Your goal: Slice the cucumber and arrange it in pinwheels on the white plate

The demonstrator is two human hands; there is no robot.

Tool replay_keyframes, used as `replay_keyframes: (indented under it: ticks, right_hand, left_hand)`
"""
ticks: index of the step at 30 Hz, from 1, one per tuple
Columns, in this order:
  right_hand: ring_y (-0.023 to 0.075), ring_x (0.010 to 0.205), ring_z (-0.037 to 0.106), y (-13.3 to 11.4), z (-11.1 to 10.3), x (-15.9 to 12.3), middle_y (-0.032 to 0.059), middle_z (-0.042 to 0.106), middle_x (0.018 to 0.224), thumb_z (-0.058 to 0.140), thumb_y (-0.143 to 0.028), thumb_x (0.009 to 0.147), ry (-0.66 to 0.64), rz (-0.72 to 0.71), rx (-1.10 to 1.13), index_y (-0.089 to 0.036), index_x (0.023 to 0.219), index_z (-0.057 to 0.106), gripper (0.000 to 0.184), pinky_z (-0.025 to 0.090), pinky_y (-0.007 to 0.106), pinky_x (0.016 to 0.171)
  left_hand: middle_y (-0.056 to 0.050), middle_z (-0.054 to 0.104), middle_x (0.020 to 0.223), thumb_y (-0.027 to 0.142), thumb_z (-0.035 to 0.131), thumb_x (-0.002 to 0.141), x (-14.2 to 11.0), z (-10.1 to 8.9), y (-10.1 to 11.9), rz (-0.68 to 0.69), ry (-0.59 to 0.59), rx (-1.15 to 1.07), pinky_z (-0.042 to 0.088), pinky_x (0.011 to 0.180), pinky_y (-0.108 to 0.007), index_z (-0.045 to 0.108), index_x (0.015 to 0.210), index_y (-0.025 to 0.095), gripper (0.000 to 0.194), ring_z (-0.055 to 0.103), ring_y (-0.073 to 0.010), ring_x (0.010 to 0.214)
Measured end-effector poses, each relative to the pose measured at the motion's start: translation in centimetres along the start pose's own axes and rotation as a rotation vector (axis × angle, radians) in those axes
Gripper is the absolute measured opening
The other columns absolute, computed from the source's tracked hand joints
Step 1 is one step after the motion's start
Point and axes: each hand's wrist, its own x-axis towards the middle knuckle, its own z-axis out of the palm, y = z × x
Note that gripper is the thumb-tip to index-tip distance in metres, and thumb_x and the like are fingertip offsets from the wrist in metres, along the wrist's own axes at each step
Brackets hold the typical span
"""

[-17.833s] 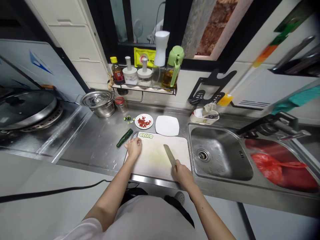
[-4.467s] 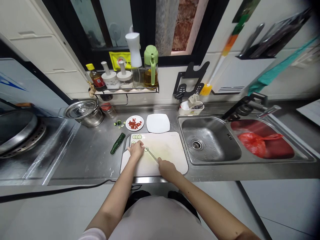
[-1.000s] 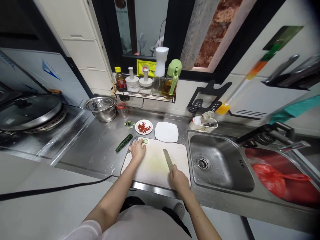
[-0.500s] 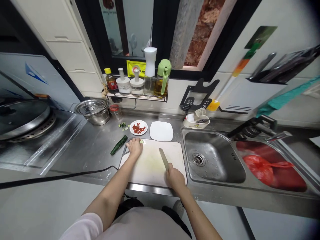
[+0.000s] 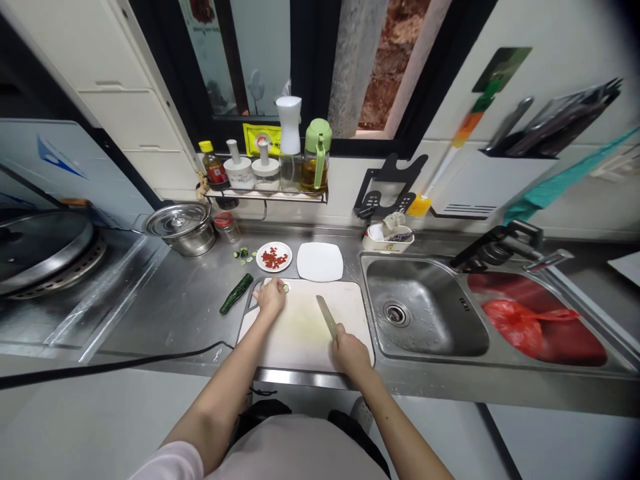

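Observation:
My right hand (image 5: 351, 353) grips the handle of a kitchen knife (image 5: 327, 316), its blade pointing away from me over the right half of the white cutting board (image 5: 305, 347). Toward the board's far left corner, my left hand (image 5: 271, 297) is closed with fingers curled down; whatever lies under them is hidden. A pale cucumber slice (image 5: 285, 288) shows beside those fingertips. Just left of the board lies a dark green cucumber (image 5: 236, 294). Small cucumber pieces (image 5: 244, 253) are scattered on the steel counter behind it.
Behind the board stand a small plate (image 5: 274, 265) of chopped red pieces and a white square plate (image 5: 320, 261). A sink (image 5: 425, 313) adjoins on the right. At left are a lidded pot (image 5: 187, 233) and a stove pan (image 5: 45, 247). A seasoning rack (image 5: 270, 195) hangs above.
My left fingers have shifted slightly at the board's far left corner, and the slice beside them looks a little nearer. The knife and right hand stay almost in place. The view has turned slightly.

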Motion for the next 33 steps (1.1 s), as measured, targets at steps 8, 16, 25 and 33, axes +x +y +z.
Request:
replay_keyframes:
  ticks: [8, 16, 25, 33]
  right_hand:
    - [0.0232, 0.092, 0.066, 0.1, 0.0, 0.1, 0.0143, 0.068, 0.096, 0.033, -0.017, 0.092, -0.002, -0.005, 0.007, -0.014, 0.123, 0.047, 0.034, 0.041, 0.03, 0.073]
    - [0.0239, 0.093, 0.066, 0.1, -0.2, 0.0, 0.0146, 0.068, 0.098, 0.034, -0.019, 0.093, -0.016, -0.01, -0.002, -0.014, 0.123, 0.046, 0.033, 0.04, 0.03, 0.072]
    - [0.0245, 0.093, 0.066, 0.2, -0.5, -0.1, 0.0144, 0.068, 0.097, 0.033, -0.018, 0.093, -0.001, -0.055, -0.038, -0.015, 0.121, 0.046, 0.03, 0.039, 0.03, 0.072]
    - [0.0249, 0.091, 0.066, -0.5, -0.8, -1.9, 0.0142, 0.069, 0.096, 0.031, -0.021, 0.097, -0.021, -0.22, -0.131, -0.017, 0.116, 0.046, 0.025, 0.04, 0.03, 0.073]
  left_hand:
    - [0.003, 0.073, 0.089, 0.02, 0.058, 0.076, -2.6, 0.6, -0.8, 0.039, -0.31, -0.107, 0.035, 0.09, -0.036, 0.062, 0.093, 0.027, 0.018, 0.064, -0.0181, 0.088]
    - [-0.003, 0.071, 0.094, 0.016, 0.05, 0.08, -3.9, 0.7, -0.9, 0.18, -0.275, 0.103, 0.032, 0.092, -0.042, 0.062, 0.097, 0.027, 0.024, 0.061, -0.0241, 0.102]
    - [-0.004, 0.071, 0.1, 0.028, 0.057, 0.082, -3.4, 0.9, -1.0, 0.169, -0.25, 0.136, 0.031, 0.091, -0.042, 0.062, 0.093, 0.026, 0.012, 0.057, -0.0269, 0.108]
    - [-0.003, 0.072, 0.095, 0.027, 0.059, 0.082, -3.0, 0.7, -0.8, 0.136, -0.264, 0.095, 0.03, 0.092, -0.042, 0.064, 0.087, 0.025, 0.007, 0.058, -0.0262, 0.107]
